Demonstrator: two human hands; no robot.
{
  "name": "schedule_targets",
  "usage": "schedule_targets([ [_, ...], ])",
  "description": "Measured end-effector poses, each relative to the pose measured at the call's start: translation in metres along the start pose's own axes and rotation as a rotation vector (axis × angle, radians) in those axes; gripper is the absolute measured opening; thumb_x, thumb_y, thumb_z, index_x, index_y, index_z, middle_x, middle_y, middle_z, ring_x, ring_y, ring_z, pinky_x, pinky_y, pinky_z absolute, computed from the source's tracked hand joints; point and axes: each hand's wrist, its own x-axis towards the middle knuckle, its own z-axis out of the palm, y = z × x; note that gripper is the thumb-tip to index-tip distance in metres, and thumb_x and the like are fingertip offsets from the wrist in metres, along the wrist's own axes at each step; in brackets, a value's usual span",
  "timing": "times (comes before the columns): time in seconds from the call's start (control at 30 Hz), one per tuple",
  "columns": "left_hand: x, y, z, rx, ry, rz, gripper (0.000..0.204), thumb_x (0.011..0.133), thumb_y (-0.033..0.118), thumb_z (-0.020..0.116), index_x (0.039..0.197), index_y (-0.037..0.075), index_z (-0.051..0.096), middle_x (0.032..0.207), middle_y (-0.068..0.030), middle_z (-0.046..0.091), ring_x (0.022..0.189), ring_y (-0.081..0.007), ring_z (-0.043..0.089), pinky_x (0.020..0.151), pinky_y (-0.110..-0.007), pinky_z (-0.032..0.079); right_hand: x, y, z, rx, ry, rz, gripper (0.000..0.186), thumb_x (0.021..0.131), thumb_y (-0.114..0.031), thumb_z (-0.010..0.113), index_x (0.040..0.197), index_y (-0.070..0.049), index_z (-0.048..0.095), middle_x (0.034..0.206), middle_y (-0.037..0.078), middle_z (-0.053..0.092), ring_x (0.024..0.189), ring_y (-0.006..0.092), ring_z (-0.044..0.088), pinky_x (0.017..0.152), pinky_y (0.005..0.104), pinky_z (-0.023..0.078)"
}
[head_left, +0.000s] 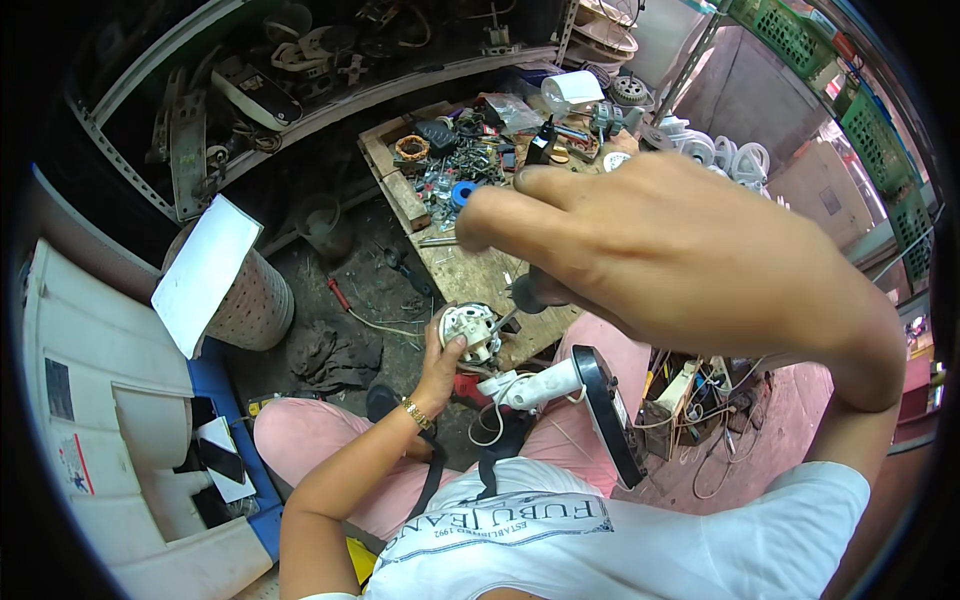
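Head view: your left hand (440,362) held a white motor housing (470,335) in front of you, over the gap between your knees and just beside the near edge of the wooden bench (452,268). That grip was clamped on the housing, the thumb across its face and the other fingers mostly hidden behind it. Your right hand (655,250) was raised above and to the right, its fingers curled around the dark handle of a screwdriver (508,315), so that grip was closed on the tool.

The governing relation was as follows. The housing lay below and to the left of your right grip, and the screwdriver's long axis slanted from that fist down and leftward to the housing's right side. The left hand was the nearer, being in contact. The tip met or overlapped the housing in view; whether it sat in a screw head could not be told.

The housing appeared roundish, of off-white plastic, with raised blocks and recesses on the face toward you and darker parts along its upper rim. Beside it, a white stand neck (545,385) with a black base (605,415) lay tilted across your right thigh, with a white cable (472,428) looped near the neck's end.
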Motion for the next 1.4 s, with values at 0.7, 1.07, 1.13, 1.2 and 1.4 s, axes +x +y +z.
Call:
schedule_targets([
  [0.7,0.002,-0.002,-0.001,-0.036,-0.026,0.020,0.070,0.088,0.045,0.059,0.143,0.009,0.035,0.135,-0.0111,0.035,0.130,-0.0224,0.038,0.109,-0.037,0.032,-0.009,0.013,0.012,0.165,0.044,0.107,0.039,0.087,-0.015,0.063,0.121,-0.005,0.048,0.091,0.015,0.063,0.073,0.0338,0.064,0.060,0.0435,0.048],
  [1.07,0.000,-0.001,-0.002,0.004,-0.005,0.042,0.070,0.088,0.044,0.058,0.143,0.007,0.035,0.134,-0.0112,0.036,0.129,-0.0225,0.039,0.110,-0.037,0.032,-0.001,0.004,-0.004,-0.046,-0.230,0.161,0.035,0.083,-0.011,0.061,0.116,-0.006,0.050,0.089,0.014,0.061,0.070,0.0354,0.062,0.061,0.0431,0.048],
  [1.13,0.001,0.003,0.003,-0.025,-0.044,0.056,0.069,0.089,0.042,0.058,0.143,0.006,0.033,0.135,-0.0111,0.037,0.128,-0.0221,0.041,0.110,-0.037,0.032,-0.010,0.009,0.005,0.091,-0.082,0.101,0.038,0.082,-0.009,0.062,0.118,-0.007,0.050,0.097,0.015,0.060,0.071,0.0355,0.062,0.061,0.0422,0.047],
  [1.2,0.000,-0.001,0.001,-0.012,-0.016,0.059,0.069,0.089,0.041,0.058,0.143,0.006,0.033,0.135,-0.0112,0.037,0.128,-0.0219,0.040,0.110,-0.037,0.032,-0.009,0.008,0.003,0.134,-0.044,0.020,0.039,0.083,-0.007,0.061,0.119,-0.005,0.049,0.099,0.016,0.060,0.073,0.0362,0.062,0.061,0.0421,0.047],
  [1.4,0.000,-0.003,-0.003,0.033,-0.006,0.058,0.070,0.088,0.040,0.060,0.144,0.008,0.033,0.135,-0.0108,0.039,0.127,-0.0210,0.041,0.108,-0.036,0.033,-0.006,0.008,0.001,0.023,-0.082,0.138,0.034,0.086,-0.010,0.059,0.118,-0.008,0.050,0.098,0.014,0.060,0.073,0.0345,0.063,0.060,0.0417,0.047],
])
